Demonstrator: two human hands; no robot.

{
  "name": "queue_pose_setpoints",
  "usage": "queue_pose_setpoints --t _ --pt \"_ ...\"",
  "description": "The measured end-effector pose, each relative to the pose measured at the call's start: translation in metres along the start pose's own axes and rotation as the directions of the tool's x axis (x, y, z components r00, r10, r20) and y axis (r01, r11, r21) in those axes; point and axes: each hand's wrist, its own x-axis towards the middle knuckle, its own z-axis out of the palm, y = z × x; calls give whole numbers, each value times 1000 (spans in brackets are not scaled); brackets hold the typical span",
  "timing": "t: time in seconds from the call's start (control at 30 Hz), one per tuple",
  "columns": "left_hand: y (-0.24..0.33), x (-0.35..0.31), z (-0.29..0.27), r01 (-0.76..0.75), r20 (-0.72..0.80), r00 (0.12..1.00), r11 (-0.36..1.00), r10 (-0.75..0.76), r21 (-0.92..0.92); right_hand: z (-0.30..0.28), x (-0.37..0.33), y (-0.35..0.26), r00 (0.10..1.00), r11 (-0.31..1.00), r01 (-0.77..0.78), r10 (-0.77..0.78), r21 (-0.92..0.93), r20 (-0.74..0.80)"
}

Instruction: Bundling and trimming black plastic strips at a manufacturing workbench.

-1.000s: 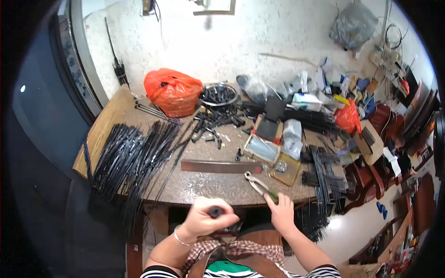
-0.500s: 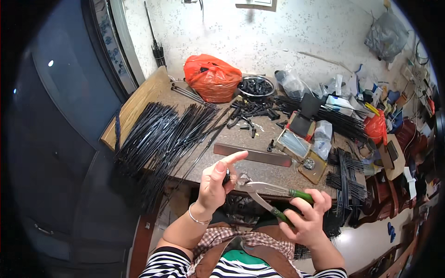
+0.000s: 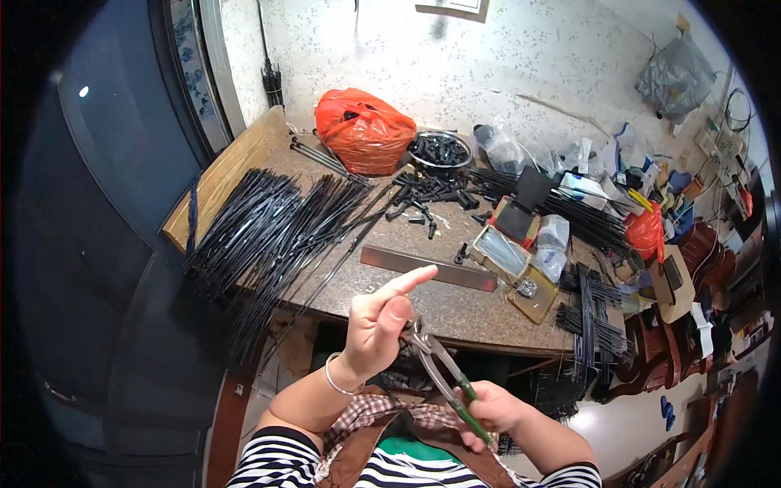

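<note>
My right hand point(image 3: 495, 408) is wrapped round the green-handled pincers point(image 3: 436, 358), whose handles are close together. Their metal jaws reach up and to the left, right beside the fingers of my left hand point(image 3: 374, 333). That hand's index finger points out to the right, while its thumb and other fingers are curled in. What it holds is hidden behind the fingers and the jaws. Just beyond my left hand, a flat metal bar point(image 3: 429, 269) lies across the table point(image 3: 390, 302).
Bundles of thin black rods point(image 3: 260, 228) overhang the table's left front. Black fittings point(image 3: 427, 195) lie loose near a steel bowl point(image 3: 440, 152) and a red plastic bag point(image 3: 364, 134). At right are an open box of pins point(image 3: 502, 250) and more black rods point(image 3: 587, 313).
The pincers' handles have come together and swung down to the left with my right hand. The jaws stay by my left hand's fingers. The whole view has shifted slightly.
</note>
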Motion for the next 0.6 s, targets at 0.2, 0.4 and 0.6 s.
queue_pose_setpoints --t 0.2,0.4,0.6 --pt "4 -12 -16 28 -115 993 999 -24 30 22 7 -24 237 -312 -264 -938 -913 252" --pt "19 -16 -24 -57 18 998 997 56 52 52 6 1 940 976 139 -184 -171 -289" --pt "-3 -17 -28 -167 -100 976 963 191 210 32 26 -3 292 16 -82 -956 -996 -39"
